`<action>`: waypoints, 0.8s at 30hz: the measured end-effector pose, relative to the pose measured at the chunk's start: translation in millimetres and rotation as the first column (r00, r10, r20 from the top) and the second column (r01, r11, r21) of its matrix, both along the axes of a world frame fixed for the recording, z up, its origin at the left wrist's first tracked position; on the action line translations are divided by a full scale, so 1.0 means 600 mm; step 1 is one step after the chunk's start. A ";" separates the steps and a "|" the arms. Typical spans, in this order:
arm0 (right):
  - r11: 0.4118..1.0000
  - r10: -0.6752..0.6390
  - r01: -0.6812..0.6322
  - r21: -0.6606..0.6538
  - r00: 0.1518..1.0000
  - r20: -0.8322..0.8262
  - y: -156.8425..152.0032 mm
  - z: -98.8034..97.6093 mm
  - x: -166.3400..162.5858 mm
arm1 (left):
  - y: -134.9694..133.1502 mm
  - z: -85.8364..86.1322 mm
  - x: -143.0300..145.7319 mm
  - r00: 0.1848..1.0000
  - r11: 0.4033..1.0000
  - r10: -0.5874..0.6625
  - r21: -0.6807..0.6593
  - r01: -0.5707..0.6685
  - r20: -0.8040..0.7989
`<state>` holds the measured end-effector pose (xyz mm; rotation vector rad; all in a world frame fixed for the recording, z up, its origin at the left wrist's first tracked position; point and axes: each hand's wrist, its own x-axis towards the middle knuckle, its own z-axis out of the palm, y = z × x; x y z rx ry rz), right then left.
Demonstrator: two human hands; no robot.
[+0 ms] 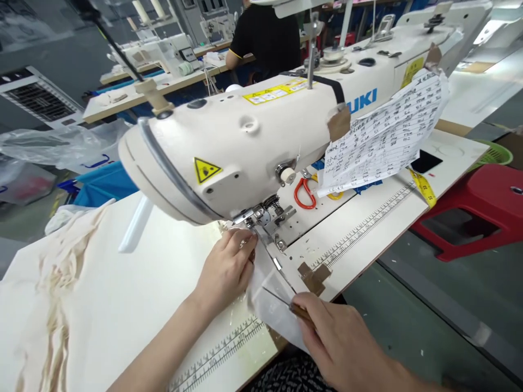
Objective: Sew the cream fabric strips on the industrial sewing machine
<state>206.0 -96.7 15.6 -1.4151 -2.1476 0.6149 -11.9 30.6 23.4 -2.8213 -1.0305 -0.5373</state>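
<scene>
My left hand [232,264], a ring on one finger, is closed on a thin white fabric [272,299] just below the needle area of a white sewing machine [229,141]. The fingertips are partly hidden against the machine. My right hand [335,332] grips an awl by its brown handle [303,314]. Its thin metal shaft points left over the fabric, close to a narrow metal guide [278,263] on the bed. The fabric hangs over the table's front edge toward my lap.
Red-handled scissors [304,195] lie behind the needle area. A handwritten sheet [384,130] hangs on the machine arm, with a phone [427,161] and yellow tape measure [424,188] nearby. Cream cloth [57,294] covers the left. A red stool [482,207] stands right; a person [265,38] sits beyond.
</scene>
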 end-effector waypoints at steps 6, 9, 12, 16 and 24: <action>0.997 0.006 -0.010 0.081 0.999 0.052 -0.003 0.000 0.017 | -0.030 -0.017 0.026 0.985 0.986 0.168 0.008 -0.168 0.042; 0.984 -0.018 -0.001 0.177 0.994 0.105 0.010 0.001 0.016 | -0.033 -0.017 0.016 0.989 0.990 0.136 -0.030 -0.134 0.056; 0.975 -0.011 -0.025 0.221 0.988 0.156 0.016 -0.001 0.014 | -0.031 -0.015 0.001 0.995 0.994 0.096 -0.065 -0.093 0.039; 0.975 0.009 -0.049 0.217 0.983 0.182 0.017 0.000 0.011 | -0.031 -0.021 -0.002 0.995 0.995 0.098 -0.036 -0.097 0.035; 0.976 -0.015 -0.048 0.211 0.958 0.285 0.036 0.008 0.002 | -0.034 -0.033 0.010 0.990 0.990 0.140 -0.003 -0.140 0.007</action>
